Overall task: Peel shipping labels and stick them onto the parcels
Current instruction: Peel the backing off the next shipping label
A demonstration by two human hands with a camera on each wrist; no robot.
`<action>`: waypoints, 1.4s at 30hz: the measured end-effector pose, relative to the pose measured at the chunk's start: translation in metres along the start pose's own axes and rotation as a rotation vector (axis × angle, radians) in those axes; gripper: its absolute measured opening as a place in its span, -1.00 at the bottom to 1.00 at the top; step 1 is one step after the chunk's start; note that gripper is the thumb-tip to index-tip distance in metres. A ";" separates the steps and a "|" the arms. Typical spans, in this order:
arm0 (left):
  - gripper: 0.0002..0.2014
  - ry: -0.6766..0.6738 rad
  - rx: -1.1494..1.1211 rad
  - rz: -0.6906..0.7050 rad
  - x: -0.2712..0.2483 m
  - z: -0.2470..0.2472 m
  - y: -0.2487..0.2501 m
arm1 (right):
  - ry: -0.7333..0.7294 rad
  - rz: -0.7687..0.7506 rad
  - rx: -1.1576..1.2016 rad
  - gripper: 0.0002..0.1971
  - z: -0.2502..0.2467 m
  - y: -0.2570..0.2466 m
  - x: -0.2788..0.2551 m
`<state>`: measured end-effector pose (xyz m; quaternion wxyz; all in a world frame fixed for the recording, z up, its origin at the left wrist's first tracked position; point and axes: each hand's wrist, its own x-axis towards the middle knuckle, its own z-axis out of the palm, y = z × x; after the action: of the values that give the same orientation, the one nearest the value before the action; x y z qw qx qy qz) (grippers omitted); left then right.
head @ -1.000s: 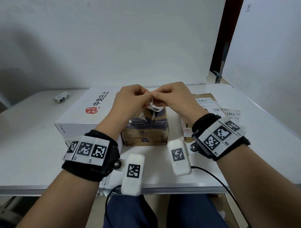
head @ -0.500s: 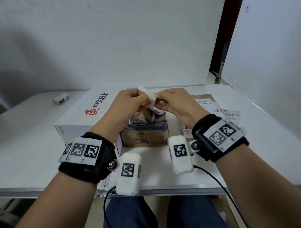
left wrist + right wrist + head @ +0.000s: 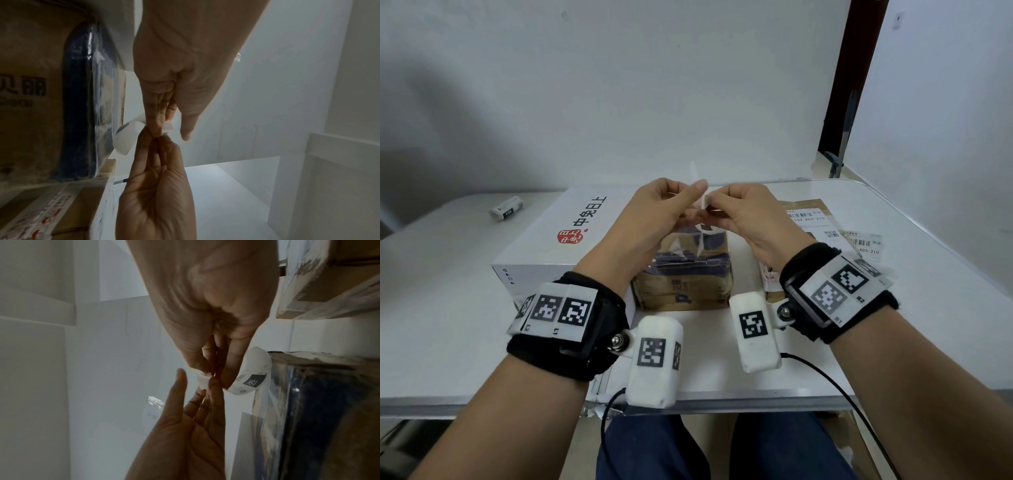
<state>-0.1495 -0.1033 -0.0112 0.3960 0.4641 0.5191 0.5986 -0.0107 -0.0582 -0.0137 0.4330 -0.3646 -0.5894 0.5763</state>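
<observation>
From the head view, the left hand [image 3: 654, 212] and the right hand [image 3: 743, 219] meet fingertip to fingertip above the small brown parcel [image 3: 685, 277], which stands on the counter [image 3: 431, 308] between the white box [image 3: 544, 246] and a flat brown parcel [image 3: 804, 219] that already bears a label. Both hands pinch the shipping label [image 3: 697, 192]; one thin strip of it stands up from the pinch and another part hangs down toward the small parcel directly below, so the label's long axis runs roughly upright, and I judge that the sticking move is a short drop straight down, with neither hand clearly nearer. In the left wrist view, the left hand [image 3: 180, 68] is clamped on a corner of the white label [image 3: 131, 138] with thumb and forefinger, the right hand [image 3: 156, 186] meets it tip to tip, and the label curls away toward the parcel's blue-wrapped top [image 3: 86, 97] just beside it. In the right wrist view, the right hand [image 3: 216, 305] pinches the label [image 3: 252, 374], which curves in a loop with a dark printed block showing, while the left hand [image 3: 185, 426] grips a small white tab at the pinch; whether that tab is backing or label I cannot tell. The parcel [image 3: 318, 410] lies just beside the loop.
</observation>
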 end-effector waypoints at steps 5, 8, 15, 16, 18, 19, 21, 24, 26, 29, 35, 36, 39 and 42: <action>-0.92 -0.035 0.057 0.052 -0.002 -0.001 0.003 | -0.019 0.002 0.016 -0.88 0.000 -0.001 0.001; -0.94 -0.039 -0.022 -0.015 -0.002 -0.003 0.003 | -0.006 0.055 0.128 -0.87 -0.002 0.001 0.003; -0.84 0.046 -0.033 -0.078 -0.003 -0.003 0.004 | -0.090 0.108 0.220 -0.83 -0.002 0.000 -0.002; -0.85 0.026 -0.013 -0.081 -0.004 -0.003 0.005 | -0.097 0.114 0.173 -0.75 -0.003 -0.002 -0.001; -0.87 -0.029 0.005 -0.087 -0.005 -0.003 0.008 | -0.103 0.111 0.037 -0.65 -0.004 -0.004 0.001; -0.88 -0.052 0.002 -0.095 -0.006 -0.002 0.009 | -0.108 0.101 -0.035 -0.64 -0.003 -0.004 0.002; -0.91 -0.079 -0.026 -0.126 -0.007 -0.002 0.012 | -0.121 0.077 -0.103 -0.67 -0.002 -0.002 0.004; -0.95 -0.096 -0.100 -0.200 -0.008 -0.006 0.014 | -0.143 0.072 0.004 -0.78 -0.003 0.001 0.004; -0.96 -0.111 -0.122 -0.253 -0.009 -0.008 0.014 | -0.164 0.074 0.060 -0.80 -0.003 0.004 0.002; -0.95 -0.097 -0.069 -0.287 -0.010 -0.009 0.016 | -0.163 0.063 0.078 -0.80 -0.003 0.009 0.000; -0.86 -0.041 0.003 -0.241 -0.006 -0.014 0.021 | -0.099 0.049 0.164 -0.79 -0.004 0.007 0.000; -0.85 -0.035 0.004 -0.212 -0.007 -0.013 0.021 | -0.083 0.032 0.151 -0.78 -0.004 0.008 0.000; -0.86 -0.051 0.000 -0.118 -0.008 -0.011 0.020 | -0.051 -0.047 0.017 -0.81 -0.003 0.012 0.000; -0.91 -0.100 0.104 -0.096 -0.007 -0.012 0.024 | -0.097 -0.071 -0.073 -0.84 -0.003 0.011 -0.001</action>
<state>-0.1595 -0.1165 0.0111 0.4249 0.4879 0.5506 0.5275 -0.0083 -0.0573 -0.0251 0.4108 -0.3307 -0.6429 0.5555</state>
